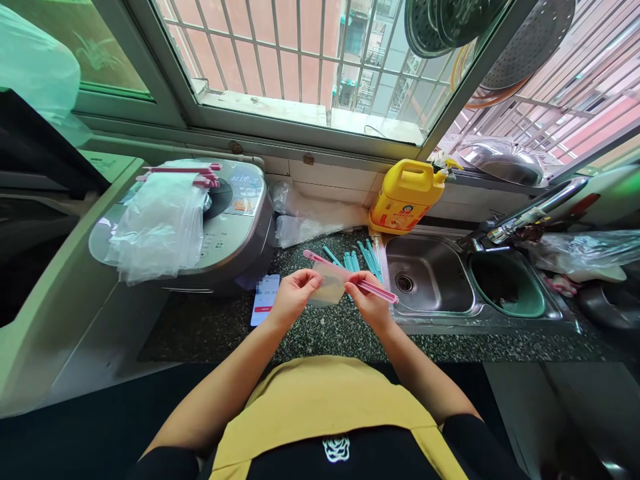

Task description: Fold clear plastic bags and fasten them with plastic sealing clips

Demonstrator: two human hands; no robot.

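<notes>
My left hand [295,293] pinches the left edge of a small clear plastic bag [330,285] held above the dark speckled counter [210,327]. My right hand [369,301] grips a long pink sealing clip [350,277] that lies across the top of the bag. Both hands have their fingers closed. Several teal sealing clips [363,259] lie on the counter just behind my hands, beside the sink.
A grey rice cooker [235,220] at left carries clear bags [157,223] closed with pink clips [190,173]. A phone [265,299] lies near my left hand. A yellow detergent jug [406,195], a steel sink [430,283] with a green basin [505,287] and a tap [530,213] stand at right.
</notes>
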